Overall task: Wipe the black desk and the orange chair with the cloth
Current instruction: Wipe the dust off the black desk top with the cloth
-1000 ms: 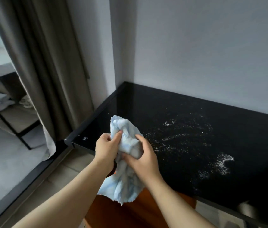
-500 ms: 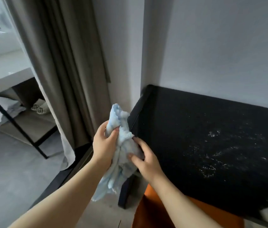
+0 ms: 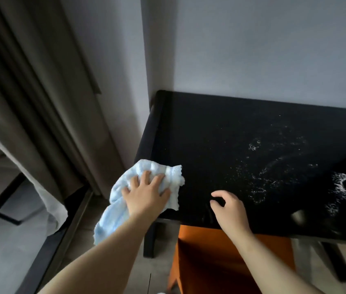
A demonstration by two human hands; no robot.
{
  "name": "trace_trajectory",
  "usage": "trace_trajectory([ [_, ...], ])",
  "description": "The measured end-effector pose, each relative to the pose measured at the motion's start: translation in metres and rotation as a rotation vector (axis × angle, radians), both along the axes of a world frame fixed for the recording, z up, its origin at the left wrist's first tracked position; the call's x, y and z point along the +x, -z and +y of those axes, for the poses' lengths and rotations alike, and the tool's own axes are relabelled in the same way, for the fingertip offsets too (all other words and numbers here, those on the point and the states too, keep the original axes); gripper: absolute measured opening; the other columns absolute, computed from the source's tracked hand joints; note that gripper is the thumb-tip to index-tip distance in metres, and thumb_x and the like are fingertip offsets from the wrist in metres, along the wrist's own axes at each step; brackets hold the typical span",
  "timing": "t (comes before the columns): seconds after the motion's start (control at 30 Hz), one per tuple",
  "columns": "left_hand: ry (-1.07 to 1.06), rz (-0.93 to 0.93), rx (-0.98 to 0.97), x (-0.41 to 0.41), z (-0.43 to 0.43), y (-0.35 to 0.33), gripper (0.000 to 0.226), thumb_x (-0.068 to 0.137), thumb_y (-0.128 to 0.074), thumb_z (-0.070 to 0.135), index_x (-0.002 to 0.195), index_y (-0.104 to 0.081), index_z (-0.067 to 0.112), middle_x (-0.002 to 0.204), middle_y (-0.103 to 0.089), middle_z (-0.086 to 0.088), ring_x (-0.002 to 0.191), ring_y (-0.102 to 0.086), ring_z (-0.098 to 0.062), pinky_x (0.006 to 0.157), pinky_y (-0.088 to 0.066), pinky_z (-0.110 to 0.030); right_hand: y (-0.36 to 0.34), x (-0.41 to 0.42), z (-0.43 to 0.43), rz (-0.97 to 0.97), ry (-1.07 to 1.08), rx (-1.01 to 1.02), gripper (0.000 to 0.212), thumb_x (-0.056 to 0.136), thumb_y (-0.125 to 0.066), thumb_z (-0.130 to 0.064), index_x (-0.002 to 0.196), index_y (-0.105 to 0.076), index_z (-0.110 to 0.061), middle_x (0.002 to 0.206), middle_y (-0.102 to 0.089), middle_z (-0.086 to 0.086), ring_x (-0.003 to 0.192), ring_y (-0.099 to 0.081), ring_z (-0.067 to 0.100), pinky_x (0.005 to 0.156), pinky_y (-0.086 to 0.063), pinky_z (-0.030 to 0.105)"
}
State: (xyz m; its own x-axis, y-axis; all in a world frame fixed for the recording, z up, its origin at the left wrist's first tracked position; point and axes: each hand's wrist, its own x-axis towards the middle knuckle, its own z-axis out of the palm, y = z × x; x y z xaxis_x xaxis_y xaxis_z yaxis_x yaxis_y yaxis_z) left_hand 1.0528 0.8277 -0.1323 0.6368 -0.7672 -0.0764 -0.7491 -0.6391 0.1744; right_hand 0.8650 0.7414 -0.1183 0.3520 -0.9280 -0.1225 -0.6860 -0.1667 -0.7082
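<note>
The black desk stands against the wall, with white specks and smears across its right half. A light blue cloth lies on the desk's near left corner and hangs over the edge. My left hand presses flat on the cloth with fingers spread. My right hand rests on the desk's front edge, fingers curled and holding nothing. The orange chair sits tucked under the desk, just below my right wrist.
A brown curtain hangs at the left beside a white wall corner. A dark floor track runs below it. A dim round object sits at the desk's front right.
Both hands were holding the bunched cloth in the air. Now the cloth is down on the desk's left corner under my left hand, and my right hand has let go.
</note>
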Motion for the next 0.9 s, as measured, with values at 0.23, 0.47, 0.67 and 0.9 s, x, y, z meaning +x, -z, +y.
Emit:
trace_trajectory([
  [0.23,0.283,0.105,-0.32,-0.006,-0.013,-0.01,0.035,0.085,-0.051,0.037,0.119,-0.058,0.038,0.122,-0.056,0.007,0.109,-0.049,-0.026,0.087,-0.039,-0.038,0.0,-0.007,-0.007,-0.081,0.045,-0.064,0.021,0.087,-0.06,-0.012,0.106,-0.066,-0.018,0.111,-0.062,-0.005,0.108,-0.052,0.014,0.085,-0.038,0.024],
  [0.47,0.105,-0.016,0.07,-0.006,-0.013,-0.002,0.044,0.088,-0.037,0.06,0.131,-0.037,0.051,0.144,-0.03,0.009,0.12,-0.034,-0.029,0.082,-0.034,-0.039,0.007,-0.017,-0.02,-0.042,0.074,-0.082,0.023,0.089,-0.059,-0.013,0.11,-0.065,-0.016,0.116,-0.062,-0.002,0.111,-0.054,0.018,0.094,-0.046,0.038],
  [0.67,0.374,-0.053,-0.03,-0.062,-0.015,0.001,0.043,0.088,-0.036,0.06,0.129,-0.041,0.051,0.136,-0.034,0.011,0.112,-0.04,-0.024,0.084,-0.036,-0.034,0.011,-0.045,-0.021,0.222,-0.039,-0.248,0.028,0.087,-0.06,-0.019,0.115,-0.063,-0.02,0.131,-0.055,-0.002,0.122,-0.046,0.023,0.096,-0.04,0.04],
  [0.9,-0.021,-0.042,0.025,-0.027,-0.022,-0.011,0.034,0.089,-0.044,0.049,0.121,-0.052,0.04,0.123,-0.044,-0.002,0.11,-0.042,-0.029,0.079,-0.044,-0.039,0.018,-0.093,-0.025,0.323,-0.006,-0.223,0.033,0.089,-0.057,-0.025,0.123,-0.058,-0.026,0.142,-0.043,-0.004,0.131,-0.036,0.019,0.104,-0.033,0.038],
])
